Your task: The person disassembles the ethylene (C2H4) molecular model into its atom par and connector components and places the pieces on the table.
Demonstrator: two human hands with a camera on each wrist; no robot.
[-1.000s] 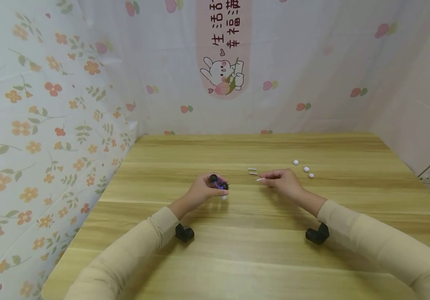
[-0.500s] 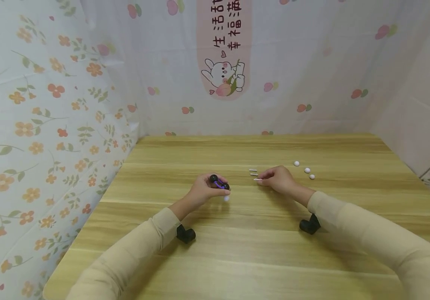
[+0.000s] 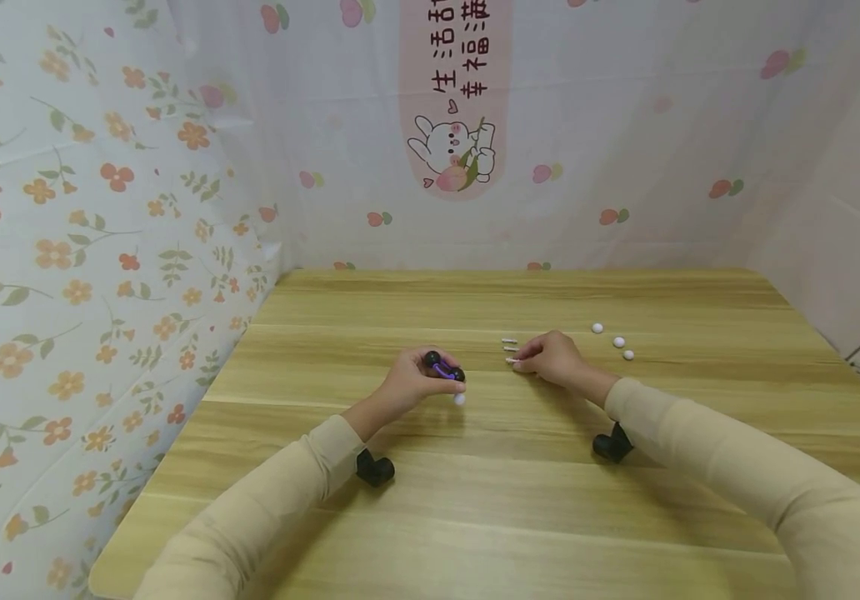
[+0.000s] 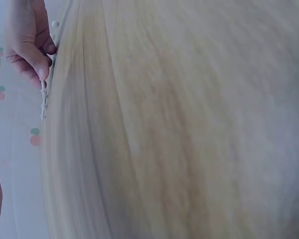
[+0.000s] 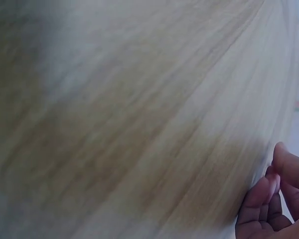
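In the head view my left hand (image 3: 409, 383) grips a ball-and-stick model (image 3: 443, 367) with two black balls joined by purple links. A white ball (image 3: 460, 400) shows just below the thumb. To the right, my right hand (image 3: 556, 360) has its thumb and fingertips at the end of a short white stick (image 3: 511, 361), pinching it at the tabletop; the fingers cover part of it. Two more white sticks (image 3: 510, 349) lie just beyond. In the left wrist view the right hand (image 4: 30, 45) appears beside the white sticks (image 4: 44, 102). The right wrist view shows curled fingers (image 5: 261, 204), with no stick visible.
Three white balls (image 3: 619, 342) lie on the wooden table (image 3: 475, 500), right of the right hand. Black wrist mounts (image 3: 376, 471) hang under both forearms. Printed curtains (image 3: 325, 125) border the table at the back and left.
The right hand has shifted slightly left and lower with the white stick, which was slanted at its fingertips and now lies nearly in line with the other two. The left hand keeps its grip on the model.
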